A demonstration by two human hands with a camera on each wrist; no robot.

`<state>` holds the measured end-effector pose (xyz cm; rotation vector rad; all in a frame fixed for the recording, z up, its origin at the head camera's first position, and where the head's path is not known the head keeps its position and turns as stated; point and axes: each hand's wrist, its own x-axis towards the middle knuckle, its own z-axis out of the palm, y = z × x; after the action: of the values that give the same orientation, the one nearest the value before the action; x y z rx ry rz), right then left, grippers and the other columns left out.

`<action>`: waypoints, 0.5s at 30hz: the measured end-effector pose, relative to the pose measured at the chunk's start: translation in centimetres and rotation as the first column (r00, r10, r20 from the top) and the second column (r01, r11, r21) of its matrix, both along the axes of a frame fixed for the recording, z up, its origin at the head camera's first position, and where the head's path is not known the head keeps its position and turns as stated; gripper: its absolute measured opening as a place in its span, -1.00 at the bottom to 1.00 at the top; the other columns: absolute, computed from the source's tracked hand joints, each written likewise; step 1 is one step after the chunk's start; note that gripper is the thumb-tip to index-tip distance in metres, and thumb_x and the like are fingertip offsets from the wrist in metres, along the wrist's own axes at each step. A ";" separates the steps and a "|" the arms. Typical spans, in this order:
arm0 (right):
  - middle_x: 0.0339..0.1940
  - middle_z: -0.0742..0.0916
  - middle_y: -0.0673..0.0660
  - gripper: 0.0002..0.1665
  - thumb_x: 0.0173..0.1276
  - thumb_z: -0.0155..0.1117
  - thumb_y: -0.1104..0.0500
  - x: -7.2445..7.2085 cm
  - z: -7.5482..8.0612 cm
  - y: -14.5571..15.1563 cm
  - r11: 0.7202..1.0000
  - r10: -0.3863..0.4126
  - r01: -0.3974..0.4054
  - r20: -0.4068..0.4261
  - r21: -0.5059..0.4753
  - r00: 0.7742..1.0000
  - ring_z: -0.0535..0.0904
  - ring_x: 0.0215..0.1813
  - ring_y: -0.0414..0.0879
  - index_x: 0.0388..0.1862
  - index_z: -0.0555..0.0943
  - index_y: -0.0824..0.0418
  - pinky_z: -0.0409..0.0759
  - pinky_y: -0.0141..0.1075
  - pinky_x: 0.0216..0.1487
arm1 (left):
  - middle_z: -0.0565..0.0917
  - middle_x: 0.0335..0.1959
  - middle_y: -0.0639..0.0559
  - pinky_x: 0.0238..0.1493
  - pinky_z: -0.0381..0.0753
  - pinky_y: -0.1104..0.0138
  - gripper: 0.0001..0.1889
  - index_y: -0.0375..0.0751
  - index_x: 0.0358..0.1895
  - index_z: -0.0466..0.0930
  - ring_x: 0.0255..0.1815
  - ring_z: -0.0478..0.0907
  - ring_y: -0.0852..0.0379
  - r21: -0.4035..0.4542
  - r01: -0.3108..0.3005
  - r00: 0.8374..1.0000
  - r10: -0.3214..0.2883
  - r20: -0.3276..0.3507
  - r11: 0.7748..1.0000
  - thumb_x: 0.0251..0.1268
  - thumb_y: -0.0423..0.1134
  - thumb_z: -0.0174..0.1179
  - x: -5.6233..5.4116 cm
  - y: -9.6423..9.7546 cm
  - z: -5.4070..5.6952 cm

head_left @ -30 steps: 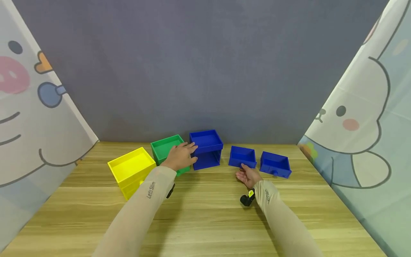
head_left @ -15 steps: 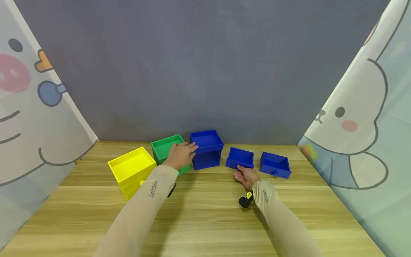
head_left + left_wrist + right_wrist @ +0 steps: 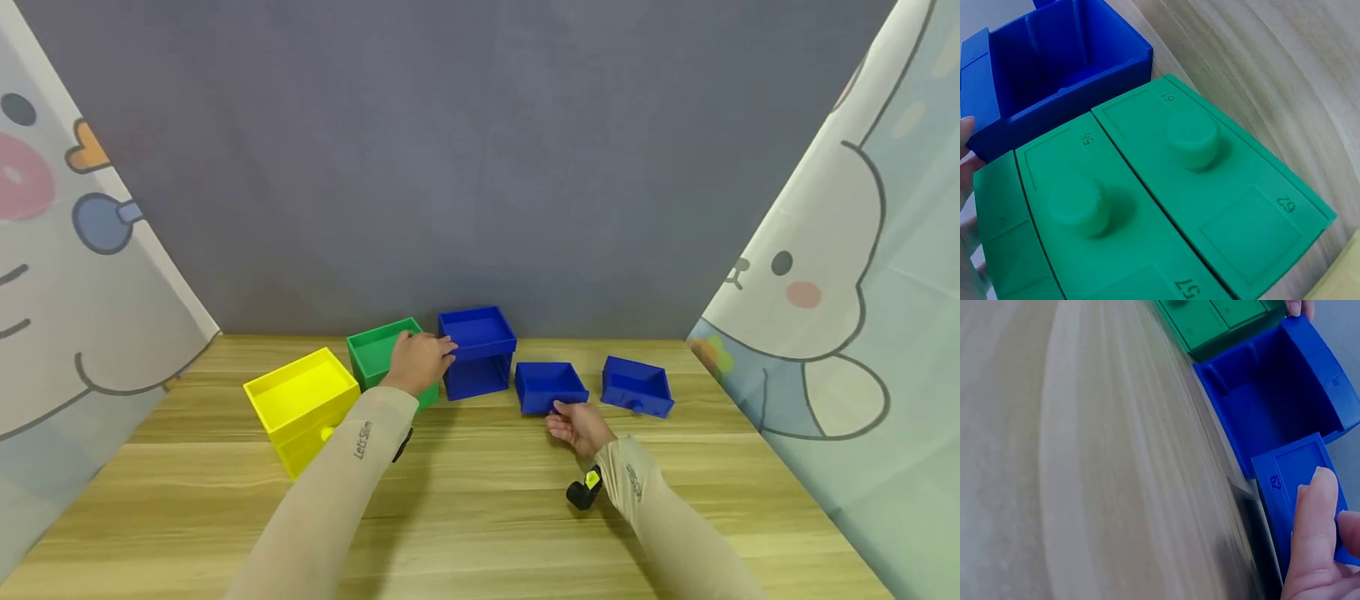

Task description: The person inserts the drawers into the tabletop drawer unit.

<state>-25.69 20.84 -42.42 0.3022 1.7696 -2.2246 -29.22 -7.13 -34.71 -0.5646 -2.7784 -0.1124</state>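
My right hand (image 3: 581, 427) pinches the front of a small blue drawer (image 3: 531, 403), thumb and finger around its knob in the right wrist view. The drawer (image 3: 1291, 469) has its front close to the blue cabinet's lower right corner there. That blue cabinet (image 3: 480, 332) has a shallow tray on top and a hollow, drawerless lower bay. My left hand (image 3: 420, 363) lies over the green cabinet (image 3: 375, 350), its fingertips touching the blue cabinet's upper left edge. In the left wrist view the green cabinet (image 3: 1210, 206) shows two shut drawers with round knobs.
Another blue drawer (image 3: 636, 385) sits on the wooden table (image 3: 480, 508) to the right of my right hand. At the left stands a yellow cabinet (image 3: 303, 387) with a knob, beside my left forearm. A grey wall (image 3: 465, 167) rises behind the row.
My right hand has brought the blue drawer leftward and slightly nearer to me, turning it a little. My left hand stays at the blue cabinet's edge. The head view has shifted slightly.
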 end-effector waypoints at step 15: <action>-0.62 0.67 0.04 -0.75 0.52 -0.09 0.32 1.8 0.0 -0.7 0.996 0.084 -0.085 -0.086 -0.016 0.993 0.61 -0.59 -0.28 -0.24 0.47 0.49 0.60 -0.49 -0.47 | 0.50 0.26 0.05 0.12 0.40 0.01 -0.62 -0.01 0.21 0.58 0.30 0.37 -0.21 0.121 -0.043 0.998 0.039 0.039 0.992 0.39 -0.05 0.13 -0.4 -0.5 -0.9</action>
<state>-23.94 20.11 -42.38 0.1270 1.7671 -2.2250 -29.63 -7.60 -35.60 -0.4790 -2.7935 -0.2840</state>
